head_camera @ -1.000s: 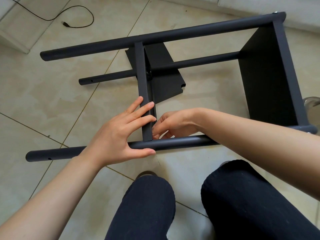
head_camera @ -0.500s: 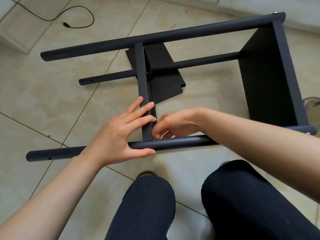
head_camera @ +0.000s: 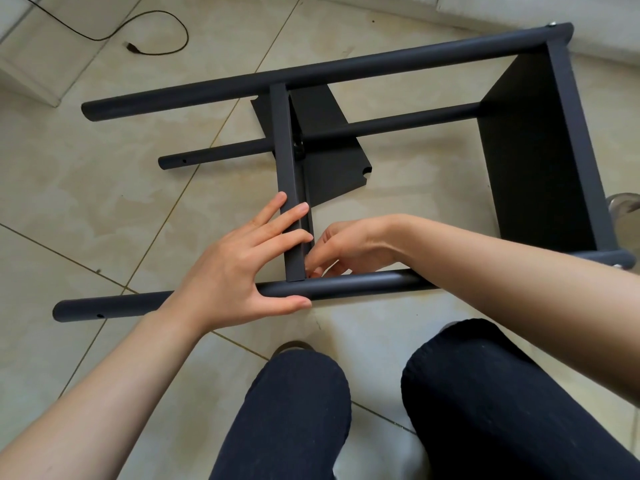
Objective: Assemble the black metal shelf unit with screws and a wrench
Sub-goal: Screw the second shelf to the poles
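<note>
The black metal shelf unit (head_camera: 346, 65) lies on its side on the tiled floor, its round tubes running left to right. One shelf panel (head_camera: 530, 157) is fixed at the right end. A second panel stands edge-up in the middle, its rim (head_camera: 284, 161) reaching the near tube (head_camera: 363, 284). My left hand (head_camera: 242, 265) lies flat over that rim and the near tube, thumb under the tube. My right hand (head_camera: 346, 247) is tucked behind the rim at the joint, fingertips pinched together; whatever they hold is hidden. No wrench is in view.
A black cable with a plug (head_camera: 131, 46) trails on the floor at the far left. My two knees in dark trousers (head_camera: 346, 410) are at the bottom. A clear glass object (head_camera: 625, 202) sits at the right edge. A white ledge (head_camera: 519, 8) runs along the back.
</note>
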The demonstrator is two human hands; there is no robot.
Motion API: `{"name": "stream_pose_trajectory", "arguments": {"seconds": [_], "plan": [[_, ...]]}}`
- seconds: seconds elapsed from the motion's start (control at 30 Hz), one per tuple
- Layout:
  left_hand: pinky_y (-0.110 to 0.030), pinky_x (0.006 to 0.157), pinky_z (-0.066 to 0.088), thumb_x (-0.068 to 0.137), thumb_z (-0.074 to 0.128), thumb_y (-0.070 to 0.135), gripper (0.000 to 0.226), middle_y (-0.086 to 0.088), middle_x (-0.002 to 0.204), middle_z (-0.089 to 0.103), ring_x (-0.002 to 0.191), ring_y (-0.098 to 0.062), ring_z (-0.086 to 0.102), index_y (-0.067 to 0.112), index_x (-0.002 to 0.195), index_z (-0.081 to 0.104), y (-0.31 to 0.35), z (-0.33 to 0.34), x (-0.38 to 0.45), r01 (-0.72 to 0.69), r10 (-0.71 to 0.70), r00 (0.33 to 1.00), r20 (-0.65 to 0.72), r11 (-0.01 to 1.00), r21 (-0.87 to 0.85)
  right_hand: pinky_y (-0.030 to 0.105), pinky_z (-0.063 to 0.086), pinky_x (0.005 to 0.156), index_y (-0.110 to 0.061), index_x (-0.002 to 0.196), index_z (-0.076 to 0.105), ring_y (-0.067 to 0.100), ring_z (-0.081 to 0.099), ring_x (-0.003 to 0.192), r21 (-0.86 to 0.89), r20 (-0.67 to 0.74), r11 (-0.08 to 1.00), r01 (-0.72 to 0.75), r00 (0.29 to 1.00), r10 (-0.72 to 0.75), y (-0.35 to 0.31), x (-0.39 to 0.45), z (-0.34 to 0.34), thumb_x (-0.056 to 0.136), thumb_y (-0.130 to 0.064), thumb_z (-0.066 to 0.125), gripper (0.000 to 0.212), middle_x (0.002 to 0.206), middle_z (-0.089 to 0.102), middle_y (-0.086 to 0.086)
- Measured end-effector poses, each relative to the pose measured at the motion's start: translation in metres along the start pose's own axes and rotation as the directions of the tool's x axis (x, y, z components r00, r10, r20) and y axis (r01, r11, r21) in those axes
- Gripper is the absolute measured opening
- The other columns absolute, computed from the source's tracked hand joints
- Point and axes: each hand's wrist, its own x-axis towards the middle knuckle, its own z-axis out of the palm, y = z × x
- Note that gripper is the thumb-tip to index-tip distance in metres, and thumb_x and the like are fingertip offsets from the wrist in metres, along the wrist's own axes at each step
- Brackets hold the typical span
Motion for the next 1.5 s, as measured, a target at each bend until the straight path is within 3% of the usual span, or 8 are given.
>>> {"name": "stream_pose_trajectory", "arguments": {"seconds": [0.3, 0.4, 0.77, 0.93, 1.07, 1.27, 1.4, 1.5], "plan": [[-0.041, 0.111, 0.040, 0.080, 0.064, 0.067, 0.072, 0.009, 0.163, 0.031, 0.155, -0.014, 0.015, 0.024, 0.137, 0.057, 0.0007, 0.0002, -0.0001, 0.003, -0.003, 1.000, -0.002, 1.000, -0.007, 0.035, 0.051, 0.084, -0.017, 0.071, 0.074, 0.018, 0.063, 0.085, 0.032, 0.024, 0.999, -0.008, 1.000, 0.007, -0.0004, -0.0022, -0.0036, 0.091, -0.020, 0.064, 0.023, 0.088, 0.068, 0.004], [-0.040, 0.111, 0.039, 0.080, 0.064, 0.067, 0.072, 0.010, 0.163, 0.030, 0.155, -0.014, 0.015, 0.023, 0.137, 0.058, 0.0006, 0.0005, 0.0003, 0.001, -0.001, 1.000, -0.003, 1.000, -0.012, 0.031, 0.051, 0.079, -0.016, 0.071, 0.073, 0.016, 0.062, 0.082, -0.002, -0.006, 1.000, -0.010, 1.000, 0.010, 0.0006, -0.0004, -0.0028, 0.091, -0.021, 0.064, 0.022, 0.087, 0.066, 0.005], [-0.040, 0.111, 0.039, 0.080, 0.064, 0.067, 0.072, 0.009, 0.163, 0.030, 0.155, -0.014, 0.014, 0.024, 0.138, 0.057, -0.0002, 0.0003, 0.0002, -0.001, 0.001, 1.000, 0.000, 1.000, -0.011, 0.032, 0.050, 0.081, -0.019, 0.069, 0.075, 0.018, 0.062, 0.086, -0.016, -0.004, 1.000, -0.013, 1.000, 0.013, 0.0008, -0.0019, -0.0025, 0.090, -0.025, 0.066, 0.024, 0.089, 0.066, 0.005], [-0.039, 0.111, 0.039, 0.080, 0.064, 0.066, 0.072, 0.009, 0.163, 0.031, 0.155, -0.014, 0.015, 0.022, 0.137, 0.058, -0.0006, 0.0007, -0.0002, -0.002, 0.002, 1.000, 0.000, 1.000, -0.008, 0.028, 0.052, 0.076, -0.018, 0.063, 0.070, 0.015, 0.062, 0.081, -0.012, -0.001, 1.000, 0.009, 1.000, -0.009, -0.0002, 0.0007, 0.0013, 0.088, -0.020, 0.063, 0.026, 0.086, 0.066, 0.003], [-0.040, 0.111, 0.039, 0.080, 0.064, 0.067, 0.072, 0.009, 0.164, 0.030, 0.155, -0.015, 0.015, 0.024, 0.137, 0.057, -0.0005, 0.0005, -0.0003, -0.002, 0.002, 1.000, -0.002, 1.000, -0.012, 0.030, 0.049, 0.077, -0.017, 0.071, 0.074, 0.016, 0.062, 0.080, -0.007, -0.007, 1.000, -0.015, 1.000, 0.015, 0.0007, -0.0005, -0.0013, 0.090, -0.023, 0.064, 0.022, 0.083, 0.066, 0.002], [-0.038, 0.111, 0.038, 0.080, 0.064, 0.067, 0.073, 0.009, 0.163, 0.031, 0.155, -0.014, 0.015, 0.021, 0.136, 0.059, -0.0007, 0.0014, 0.0000, 0.002, -0.002, 1.000, -0.004, 1.000, -0.010, 0.022, 0.048, 0.064, -0.015, 0.066, 0.064, 0.010, 0.059, 0.068, -0.051, -0.046, 0.999, 0.006, 0.999, -0.008, 0.0004, 0.0018, 0.0036, 0.090, -0.016, 0.059, 0.024, 0.084, 0.061, 0.004], [-0.037, 0.110, 0.038, 0.080, 0.063, 0.067, 0.072, 0.010, 0.163, 0.031, 0.155, -0.014, 0.015, 0.023, 0.137, 0.058, -0.0005, 0.0011, -0.0001, 0.003, -0.003, 1.000, -0.006, 1.000, 0.000, 0.031, 0.048, 0.077, -0.015, 0.067, 0.068, 0.018, 0.059, 0.082, 0.003, -0.024, 1.000, 0.025, 0.999, -0.025, 0.0005, -0.0011, 0.0012, 0.089, -0.017, 0.061, 0.024, 0.086, 0.065, 0.006], [-0.039, 0.111, 0.039, 0.080, 0.064, 0.067, 0.072, 0.010, 0.163, 0.031, 0.155, -0.014, 0.016, 0.023, 0.137, 0.058, -0.0001, 0.0010, -0.0002, 0.003, -0.003, 1.000, -0.007, 1.000, -0.012, 0.033, 0.047, 0.078, -0.015, 0.071, 0.071, 0.019, 0.058, 0.082, 0.000, -0.015, 1.000, 0.019, 1.000, -0.019, 0.0009, -0.0028, -0.0002, 0.089, -0.019, 0.063, 0.020, 0.085, 0.064, 0.006]]}}
